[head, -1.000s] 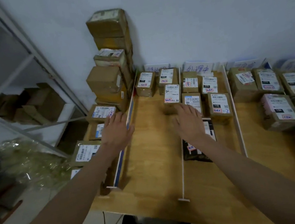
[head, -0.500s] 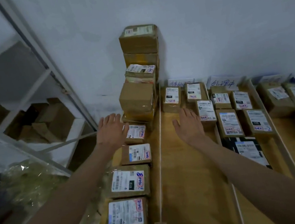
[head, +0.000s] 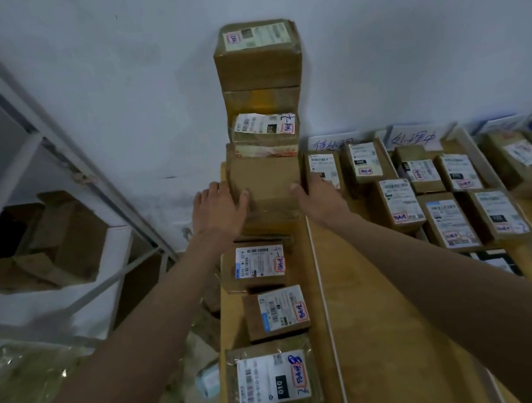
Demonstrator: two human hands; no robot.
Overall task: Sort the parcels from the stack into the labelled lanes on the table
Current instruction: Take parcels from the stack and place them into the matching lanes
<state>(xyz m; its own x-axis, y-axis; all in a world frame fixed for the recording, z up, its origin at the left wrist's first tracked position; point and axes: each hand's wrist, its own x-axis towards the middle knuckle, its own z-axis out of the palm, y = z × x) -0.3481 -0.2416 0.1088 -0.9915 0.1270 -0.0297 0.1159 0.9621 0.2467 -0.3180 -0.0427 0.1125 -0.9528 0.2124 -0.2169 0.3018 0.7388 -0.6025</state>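
both hands were on a plain brown box (head: pixel 267 180) low in the front column of the stack (head: pixel 263 106), at the far left end of the table (head: pixel 389 337) against the wall (head: pixel 370 33). left hand (head: pixel 216 210) pressed flat on the box's left side, thumb wrapped onto the front face; right hand (head: pixel 317 199) mirrored it on the right side, thumb on the front. so grip = holding the box btwn two palms, fingers fairly straight, not a pinch.

key relation: box sat straight ahead of the person, square btwn the hands, neither hand nearer. its long axis ran approx left-right, i.e. across the grip. but it wasn't the top item. a crumpled labelled parcel (head: pixel 265 133) rested on it, and taller boxes rose just behind w/ a labelled top box (head: pixel 257 55). pulling it toward the body would prob. carry or tip the crumpled parcel, imo.

room: left edge of table was just beside the left hand, w/ a drop to the floor and a metal shelf rack (head: pixel 46 157) beyond. right hand was tight against the first parcel (head: pixel 323 167) of the next lane, past a white divider (head: pixel 322 296). nearer the body, labelled parcels (head: pixel 259 263) lay in a row, so clearest exit looked up and back over them; the lane right of the divider was bare wood.
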